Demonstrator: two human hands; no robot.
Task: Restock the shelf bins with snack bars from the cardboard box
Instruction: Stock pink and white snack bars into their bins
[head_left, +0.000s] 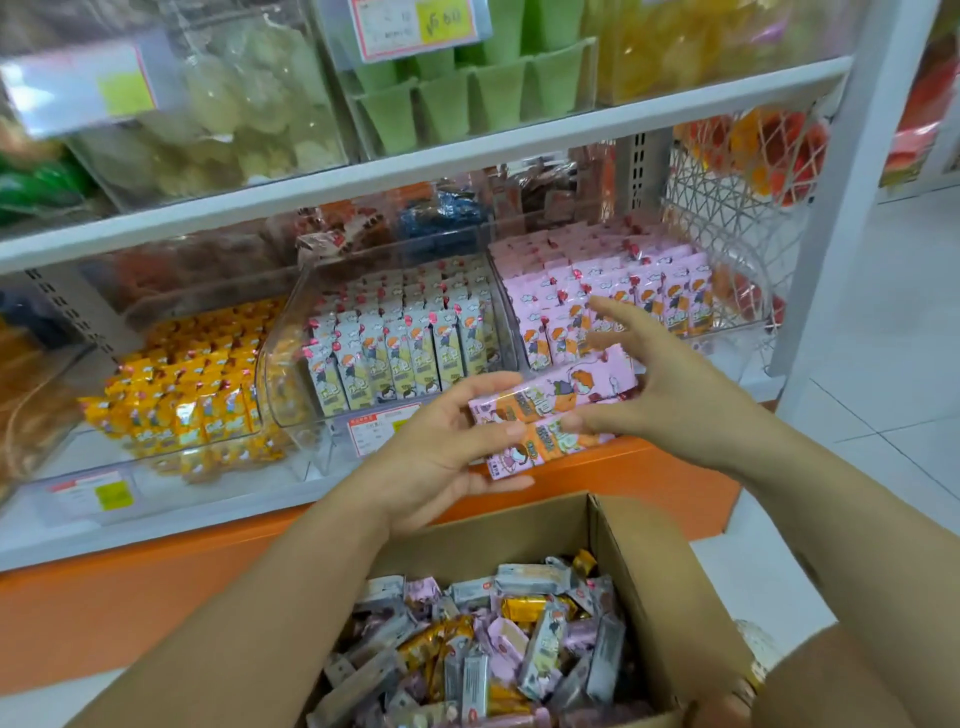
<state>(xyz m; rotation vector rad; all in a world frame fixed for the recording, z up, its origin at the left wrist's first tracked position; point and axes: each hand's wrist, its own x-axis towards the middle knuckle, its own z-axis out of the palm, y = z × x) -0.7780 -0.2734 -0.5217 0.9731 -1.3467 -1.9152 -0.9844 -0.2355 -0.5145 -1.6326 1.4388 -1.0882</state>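
Both hands hold a small stack of pink-wrapped snack bars in front of the shelf, above the cardboard box. My left hand grips the stack's left end, thumb below and fingers on top. My right hand pinches the right end with its thumb, the other fingers spread above the bars. Just behind stands the clear bin of pink bars, packed upright. The box below holds several loose bars in pink, grey and gold wrappers.
Left of the pink bin are a clear bin of white-yellow bars and one of yellow bars. An upper shelf board overhangs the bins. A white wire basket hangs at right. The shelf's orange base runs below.
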